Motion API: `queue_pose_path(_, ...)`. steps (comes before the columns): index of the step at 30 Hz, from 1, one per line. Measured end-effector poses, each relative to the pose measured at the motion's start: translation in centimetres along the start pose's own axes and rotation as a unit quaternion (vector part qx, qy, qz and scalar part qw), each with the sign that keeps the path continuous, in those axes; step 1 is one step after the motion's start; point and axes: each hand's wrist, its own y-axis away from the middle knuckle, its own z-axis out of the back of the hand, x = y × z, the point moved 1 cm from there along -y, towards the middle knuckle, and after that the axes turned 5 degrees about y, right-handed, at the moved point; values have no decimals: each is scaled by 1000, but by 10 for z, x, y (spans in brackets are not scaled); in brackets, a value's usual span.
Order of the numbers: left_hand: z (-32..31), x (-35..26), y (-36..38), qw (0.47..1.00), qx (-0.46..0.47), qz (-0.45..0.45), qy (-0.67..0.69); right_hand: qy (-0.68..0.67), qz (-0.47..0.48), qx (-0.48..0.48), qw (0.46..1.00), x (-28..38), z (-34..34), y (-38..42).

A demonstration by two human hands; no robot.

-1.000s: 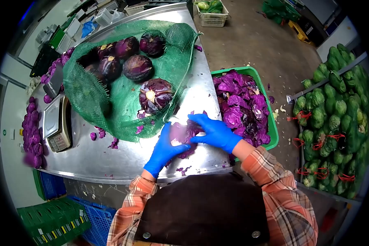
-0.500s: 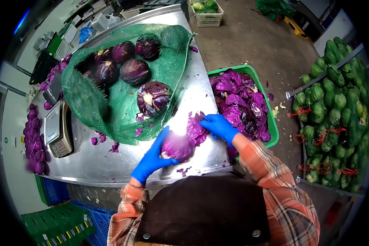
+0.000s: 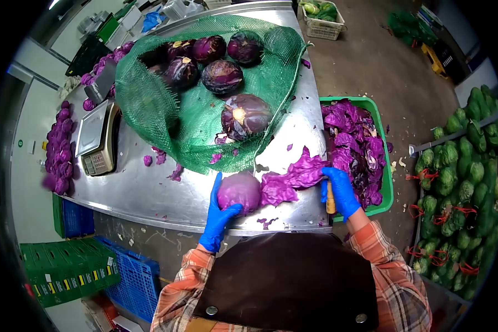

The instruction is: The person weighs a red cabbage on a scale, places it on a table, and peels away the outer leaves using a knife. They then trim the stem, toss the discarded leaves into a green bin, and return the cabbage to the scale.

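Observation:
My left hand (image 3: 221, 217), in a blue glove, is closed round the side of a peeled red cabbage (image 3: 239, 192) that rests on the steel table (image 3: 199, 207). My right hand (image 3: 340, 191), also gloved in blue, grips torn purple cabbage leaves (image 3: 301, 171) beside the table's right edge. A wooden handle (image 3: 330, 200), like that of a small knife, sticks out below its fingers; the blade is hidden. The leaves stretch from the cabbage to this hand. Behind lies an open green mesh bag (image 3: 196, 130) with several unpeeled red cabbages (image 3: 222, 77) in it.
To the right of the table stands a green crate (image 3: 389, 177) full of purple leaves. A scale (image 3: 97, 138) sits at the left, near rows of peeled cabbages (image 3: 60, 146). Netted green vegetables (image 3: 459, 182) fill a rack at far right. Leaf scraps (image 3: 268, 223) lie about.
My right hand has moved right, away from the cabbage, pulling leaves out with it. The wooden handle now shows. My left hand still holds the cabbage, and the view has shifted.

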Motion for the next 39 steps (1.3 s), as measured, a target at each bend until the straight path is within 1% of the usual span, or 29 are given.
queue_pose_path(1,-2,0,2,999,-10,2,51,-21,0,-7,1000,2,6,1)
queue_pose_path(2,2,11,3,995,7,-28,94,-13,3,-6,1000,9,11,4)
queue_pose_path(5,11,33,8,957,-17,2,289,-6,4,-49,999,21,37,1)
queue_pose_path(8,8,28,14,941,-34,16,337,-66,2,-135,989,35,64,-2)
queue_pose_path(9,5,23,14,933,-38,19,359,-18,31,-141,989,30,84,-8)
queue_pose_path(10,1,19,13,930,-45,22,363,93,139,-171,971,40,74,-7)
queue_pose_path(11,-4,14,12,908,-36,34,417,199,245,-198,928,49,62,-4)
queue_pose_path(12,-9,9,10,882,-25,46,468,311,351,-166,867,44,58,-7)
queue_pose_path(13,-15,5,10,854,-13,59,516,266,367,-123,883,53,28,8)
queue_pose_path(14,-22,0,13,835,20,79,545,240,336,-45,910,50,8,12)
queue_pose_path(15,-28,-3,13,837,8,78,541,321,398,-27,859,45,-15,17)
queue_pose_path(16,-34,-4,12,839,-3,79,538,294,330,43,896,55,-46,40)
queue_pose_path(17,-40,-5,13,840,-14,81,536,257,325,102,904,28,-60,29)
queue_pose_path(18,-46,-7,15,843,28,64,533,264,332,137,895,37,-82,43)
queue_pose_path(19,-51,-6,17,824,37,68,562,196,314,169,913,39,-100,53)
queue_pose_path(20,-55,-6,19,803,47,73,589,243,330,178,894,36,-108,52)
queue_pose_path(21,-58,-6,20,782,56,78,616,207,341,194,896,34,-118,53)
queue_pose_path(22,-56,-2,21,832,43,59,550,267,357,188,875,32,-120,52)
queue_pose_path(23,-58,2,23,836,30,67,544,326,371,183,850,29,-122,50)
queue_pose_path(25,-63,6,28,843,3,80,532,348,381,159,842,21,-122,44)
queue_pose_path(26,-63,8,29,828,13,86,553,354,399,159,831,19,-121,39)
queue_pose_path(27,-64,9,30,840,9,80,536,360,415,159,820,18,-119,36)
queue_pose_path(28,-65,9,30,853,6,75,517,354,384,181,833,18,-116,33)
queue_pose_path(31,-71,8,29,883,-9,39,468,396,413,149,806,5,-105,23)
queue_pose_path(32,-73,7,29,895,-22,22,445,358,474,123,795,1,-103,18)
queue_pose_path(35,-76,10,26,910,-43,-25,411,256,282,176,908,9,-101,24)
queue_pose_path(37,-78,15,21,928,-53,-63,364,192,154,201,948,14,-105,33)
queue_pose_path(38,-79,14,19,935,-73,-80,338,244,230,161,928,0,-106,24)
queue_pose_path(39,-80,13,17,940,-94,-98,313,253,247,143,924,-9,-104,19)
